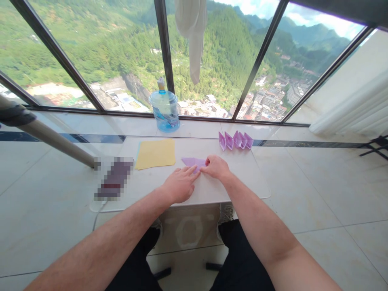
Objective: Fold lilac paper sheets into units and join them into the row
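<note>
A folded piece of purple paper (191,161) lies on the white table (209,190) in front of me, with a pointed end at its left. My left hand (180,184) rests over its near edge, fingers stretched out and pressing on the paper. At the right end, my right hand (216,167) has its fingers curled in and pinches the paper; the exact grip is partly hidden. Beyond the right hand, several folded purple paper pieces (235,141) stand in a row at the table's far right.
A stack of yellow paper (156,154) lies left of my hands, a bluish sheet peeking out at its edge. Further left is a blurred-out dark object (115,180). A blue water jug (165,111) stands behind the table by the window. A slanted pole (60,140) comes in from the left.
</note>
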`<state>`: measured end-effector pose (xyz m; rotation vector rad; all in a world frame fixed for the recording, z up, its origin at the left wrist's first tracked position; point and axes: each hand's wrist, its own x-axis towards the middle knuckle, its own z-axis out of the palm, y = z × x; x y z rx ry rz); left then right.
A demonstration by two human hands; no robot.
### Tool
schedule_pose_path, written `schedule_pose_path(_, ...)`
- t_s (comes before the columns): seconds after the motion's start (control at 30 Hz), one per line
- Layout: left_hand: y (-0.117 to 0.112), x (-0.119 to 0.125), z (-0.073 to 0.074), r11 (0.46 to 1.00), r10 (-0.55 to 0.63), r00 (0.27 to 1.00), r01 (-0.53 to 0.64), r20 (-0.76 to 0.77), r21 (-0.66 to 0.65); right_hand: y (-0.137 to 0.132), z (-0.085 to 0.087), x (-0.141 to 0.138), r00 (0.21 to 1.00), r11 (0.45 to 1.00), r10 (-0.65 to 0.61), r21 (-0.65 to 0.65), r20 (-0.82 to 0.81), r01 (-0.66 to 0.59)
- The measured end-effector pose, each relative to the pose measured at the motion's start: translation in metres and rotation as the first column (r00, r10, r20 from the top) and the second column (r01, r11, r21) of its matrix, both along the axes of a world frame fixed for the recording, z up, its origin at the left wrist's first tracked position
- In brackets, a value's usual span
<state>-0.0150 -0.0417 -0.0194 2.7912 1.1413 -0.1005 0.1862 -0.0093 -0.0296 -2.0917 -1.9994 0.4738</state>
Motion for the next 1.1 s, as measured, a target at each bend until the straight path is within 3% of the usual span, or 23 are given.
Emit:
schedule_pose_path(0.23, 0.003, 0.006, -0.005, 0.999, 0.035, 0.993, -0.034, 0.114, -0.008, -0.005, -0.002, 0.002, 0.997, 0.978, 0.077, 0.195, 0.010, -0.078)
schedule_pose_path(0.4, 0.026, 0.011, -0.007, 0.984, 0.173, 0.955, -0.175, 0.239, -0.014, 0.000, 0.000, 0.002, 0.989, 0.982, 0.136, 0.121, 0.054, -0.142)
schedule_pose_path(0.53, 0.040, 0.012, -0.005, 0.967, 0.233, 0.950, -0.249, 0.208, 0.051, 0.001, 0.000, -0.001, 0.981, 0.980, 0.150, 0.112, 0.121, -0.164)
schedule_pose_path(0.7, 0.046, 0.013, -0.002, 0.971, 0.232, 0.960, -0.239, 0.153, 0.026, 0.002, 0.002, -0.003, 0.975, 0.977, 0.186, 0.080, 0.123, -0.196)
schedule_pose_path(0.87, 0.048, 0.015, -0.003, 0.981, 0.178, 0.965, -0.190, 0.191, 0.048, 0.005, 0.006, -0.005, 0.955, 0.963, 0.251, 0.059, 0.159, -0.263)
schedule_pose_path(1.1, 0.051, 0.017, 0.005, 0.981, 0.194, 0.977, -0.196, 0.093, 0.013, 0.007, 0.011, -0.006, 0.945, 0.962, 0.268, -0.005, 0.190, -0.272)
